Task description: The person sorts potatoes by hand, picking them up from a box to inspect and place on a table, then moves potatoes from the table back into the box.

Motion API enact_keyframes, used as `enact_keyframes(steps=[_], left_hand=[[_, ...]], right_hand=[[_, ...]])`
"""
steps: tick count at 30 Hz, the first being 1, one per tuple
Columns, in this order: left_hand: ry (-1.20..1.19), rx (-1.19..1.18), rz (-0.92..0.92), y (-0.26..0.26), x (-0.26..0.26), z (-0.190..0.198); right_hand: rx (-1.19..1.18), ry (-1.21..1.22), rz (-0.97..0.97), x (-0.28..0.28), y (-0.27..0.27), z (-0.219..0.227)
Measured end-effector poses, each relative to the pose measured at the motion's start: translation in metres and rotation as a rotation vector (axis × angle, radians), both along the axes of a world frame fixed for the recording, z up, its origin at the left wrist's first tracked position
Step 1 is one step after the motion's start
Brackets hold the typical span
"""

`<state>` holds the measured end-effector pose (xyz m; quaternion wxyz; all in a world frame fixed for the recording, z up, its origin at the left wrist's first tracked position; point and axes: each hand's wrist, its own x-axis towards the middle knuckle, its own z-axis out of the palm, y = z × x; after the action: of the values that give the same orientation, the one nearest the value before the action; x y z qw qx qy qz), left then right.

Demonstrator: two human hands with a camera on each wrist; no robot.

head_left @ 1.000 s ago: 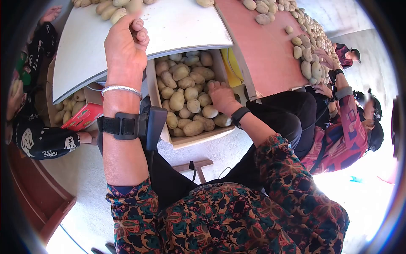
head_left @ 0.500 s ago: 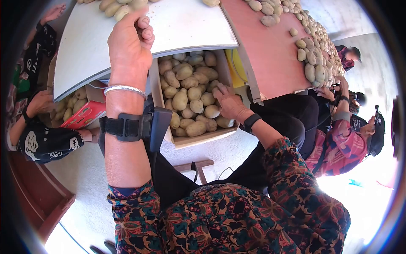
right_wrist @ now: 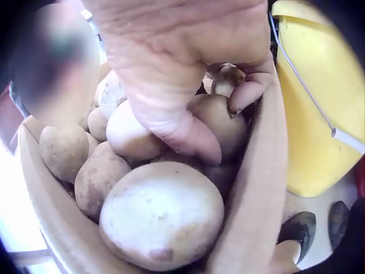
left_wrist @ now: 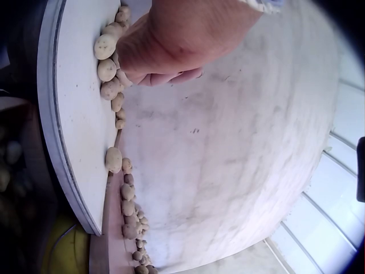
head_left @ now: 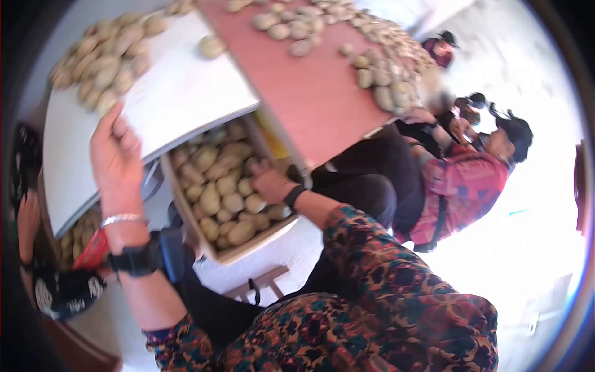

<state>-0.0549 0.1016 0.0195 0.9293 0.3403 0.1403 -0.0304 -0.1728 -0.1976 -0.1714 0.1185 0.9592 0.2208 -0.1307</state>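
Note:
Inside an open wooden box point(head_left: 214, 253) full of potatoes, my right hand point(head_left: 273, 184) reaches down at the right side. The right wrist view shows its thumb and a curled finger on either side of a potato point(right_wrist: 219, 123) beside the box wall. A large pale potato point(right_wrist: 162, 214) lies nearer that camera. My left hand point(head_left: 118, 155) is raised at the white tabletop point(head_left: 186, 74), some fingers loosely bent, fingertips right at the near end of a potato pile point(head_left: 105, 62). In the left wrist view, the hand point(left_wrist: 177, 40) partly hides that row of potatoes.
A reddish tabletop point(head_left: 304, 93) adjoins the white one, with many potatoes point(head_left: 390, 49) along its far side. A single potato point(head_left: 212, 46) lies near the seam. A yellow bucket point(right_wrist: 319, 103) stands beside the box. A person in red point(head_left: 458, 186) sits at right.
The head view has turned, so the box and tables appear shifted left and tilted, and more of the left potato pile shows. My right hand stays in the box; my left stays raised.

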Motion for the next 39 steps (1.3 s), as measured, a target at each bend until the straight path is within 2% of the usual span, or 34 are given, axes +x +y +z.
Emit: enact_keyframes(steps=[2,4,7,9,10,12,15,18,21,23,24,25,29,31,34,37,39], left_hand=[[-0.088,-0.025,-0.098,0.007,0.001,-0.009],[-0.078,-0.020,-0.106,0.012,0.012,-0.023],[-0.116,0.001,-0.137,0.016,0.022,-0.039],[-0.121,0.005,-0.156,0.008,0.025,-0.041],[-0.103,0.026,-0.142,0.005,0.026,-0.042],[-0.108,0.036,-0.190,-0.002,0.032,-0.047],[-0.111,0.065,-0.212,-0.020,0.026,-0.047],[-0.093,0.054,-0.264,-0.028,0.036,-0.062],[-0.047,0.151,-0.217,-0.054,0.010,-0.033],[-0.031,0.160,-0.229,-0.065,0.005,-0.025],[-0.018,0.167,-0.229,-0.060,0.005,-0.024],[-0.055,0.118,-0.265,-0.047,0.023,-0.048],[-0.026,0.087,-0.235,-0.053,0.010,-0.033],[-0.017,0.065,-0.212,-0.052,0.008,-0.031],[-0.010,0.057,-0.190,-0.049,0.001,-0.021],[0.007,0.046,-0.149,-0.049,-0.006,-0.013],[0.032,0.038,-0.128,-0.048,-0.006,-0.013]], right_hand=[[0.085,0.063,-0.051,0.001,0.004,0.012],[0.121,0.122,-0.096,-0.003,0.006,0.026],[0.114,0.084,-0.117,-0.013,0.006,0.051],[0.243,0.282,-0.240,-0.018,0.012,0.083],[0.244,0.268,-0.273,-0.023,0.014,0.089],[0.429,0.239,-0.295,-0.031,0.014,0.096],[0.567,0.102,-0.308,-0.050,0.025,0.092],[0.630,-0.028,-0.324,-0.070,0.033,0.050],[0.649,-0.131,-0.356,-0.083,0.039,0.026],[0.637,-0.079,-0.356,-0.081,0.037,0.026],[0.681,-0.133,-0.353,-0.083,0.036,0.025],[0.730,-0.186,-0.340,-0.082,0.035,0.026],[0.639,0.072,-0.426,-0.071,0.031,0.042],[0.696,0.115,-0.510,-0.068,0.029,0.047],[0.749,0.145,-0.484,-0.067,0.028,0.055],[0.752,0.172,-0.486,-0.062,0.036,0.081],[0.851,0.160,-0.494,-0.055,0.044,0.095]])
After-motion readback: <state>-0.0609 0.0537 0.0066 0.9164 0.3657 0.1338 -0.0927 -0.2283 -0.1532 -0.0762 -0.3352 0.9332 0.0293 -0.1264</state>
